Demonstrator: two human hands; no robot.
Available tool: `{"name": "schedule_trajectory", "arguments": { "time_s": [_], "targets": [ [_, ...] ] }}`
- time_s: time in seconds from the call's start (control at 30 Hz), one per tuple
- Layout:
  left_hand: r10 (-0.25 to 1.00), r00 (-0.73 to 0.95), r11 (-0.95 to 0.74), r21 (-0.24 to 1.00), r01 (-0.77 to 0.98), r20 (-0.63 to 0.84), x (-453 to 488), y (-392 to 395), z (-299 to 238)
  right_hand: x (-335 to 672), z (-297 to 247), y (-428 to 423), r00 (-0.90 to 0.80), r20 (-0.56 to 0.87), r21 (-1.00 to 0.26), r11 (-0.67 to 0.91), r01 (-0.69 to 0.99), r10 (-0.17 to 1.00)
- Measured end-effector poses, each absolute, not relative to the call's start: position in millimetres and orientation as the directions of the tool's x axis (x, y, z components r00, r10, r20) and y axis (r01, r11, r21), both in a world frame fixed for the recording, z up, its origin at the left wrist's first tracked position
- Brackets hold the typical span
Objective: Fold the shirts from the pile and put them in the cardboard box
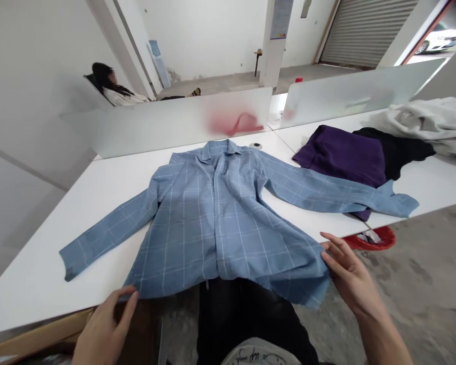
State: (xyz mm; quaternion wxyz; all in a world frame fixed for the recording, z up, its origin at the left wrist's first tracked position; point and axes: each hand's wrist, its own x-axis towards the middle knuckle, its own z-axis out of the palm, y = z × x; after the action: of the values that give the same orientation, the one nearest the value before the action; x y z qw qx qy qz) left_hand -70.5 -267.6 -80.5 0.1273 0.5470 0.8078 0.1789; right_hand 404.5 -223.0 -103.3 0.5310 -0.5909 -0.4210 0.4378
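A blue checked shirt [216, 218] lies spread front-up on the white table [41, 274], sleeves out to both sides and its hem hanging over the near edge. My left hand [104, 324] pinches the hem's left corner at the table edge. My right hand [349, 276] holds the hem's right corner with fingers closed on the cloth, just off the table's edge.
A purple garment [342, 154], a black one [399, 149] and a white heap [425, 119] lie on the table to the right. Frosted dividers [167, 121] stand along the back. A red bin [376, 238] sits below. A person [114, 88] sits far left behind.
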Motion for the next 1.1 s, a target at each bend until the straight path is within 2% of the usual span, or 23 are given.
{"name": "schedule_trajectory", "arguments": {
  "time_s": [0.07, 0.1, 0.2, 0.27, 0.37, 0.43, 0.5, 0.57, 0.73, 0.83, 1.0, 1.1],
  "targets": [
    [0.976, -0.213, 0.175, 0.44, 0.881, 0.037, -52, -242, -72, 429, -113, -230, 0.293, -0.131, -0.987, -0.152, 0.051, 0.947],
    [0.992, -0.108, 0.071, 0.434, 0.898, 0.062, -43, -227, -67, 439, -121, -232, 0.315, -0.125, -0.977, -0.172, 0.126, 0.941],
    [0.972, 0.208, -0.234, 0.379, 0.895, 0.106, -16, -175, -57, 454, -141, -236, 0.386, 0.053, -0.851, -0.16, 0.5, 0.921],
    [0.931, 0.341, -0.365, 0.328, 0.871, 0.131, -1, -135, -53, 441, -142, -236, 0.344, 0.216, -0.727, -0.085, 0.682, 0.914],
    [0.885, 0.441, -0.465, 0.251, 0.849, 0.146, 20, -71, -50, 390, -121, -228, 0.151, 0.355, -0.651, 0.128, 0.748, 0.922],
    [0.896, 0.427, -0.443, 0.181, 0.878, 0.119, 36, -28, -49, 346, -102, -219, -0.069, 0.408, -0.615, 0.33, 0.716, 0.91],
    [0.925, 0.368, -0.378, 0.118, 0.918, 0.099, 51, 11, -51, 305, -90, -206, -0.269, 0.467, -0.536, 0.512, 0.671, 0.842],
    [0.949, 0.303, -0.31, 0.082, 0.947, 0.087, 65, 43, -56, 275, -88, -192, -0.378, 0.474, -0.464, 0.591, 0.66, 0.795],
    [0.986, 0.152, -0.155, 0.034, 0.987, 0.074, 82, 96, -72, 251, -113, -167, -0.412, 0.323, -0.343, 0.512, 0.788, 0.852],
    [0.993, 0.091, -0.094, 0.03, 0.995, 0.075, 83, 120, -75, 252, -124, -165, -0.424, 0.302, -0.29, 0.506, 0.812, 0.854],
    [0.99, 0.137, -0.138, 0.056, 0.989, 0.01, 78, 160, -64, 253, -124, -167, -0.434, 0.322, -0.245, 0.517, 0.82, 0.841],
    [0.984, 0.178, -0.18, 0.091, 0.979, 0.025, 80, 183, -53, 252, -128, -165, -0.439, 0.352, -0.216, 0.528, 0.821, 0.827]
  ]
}}
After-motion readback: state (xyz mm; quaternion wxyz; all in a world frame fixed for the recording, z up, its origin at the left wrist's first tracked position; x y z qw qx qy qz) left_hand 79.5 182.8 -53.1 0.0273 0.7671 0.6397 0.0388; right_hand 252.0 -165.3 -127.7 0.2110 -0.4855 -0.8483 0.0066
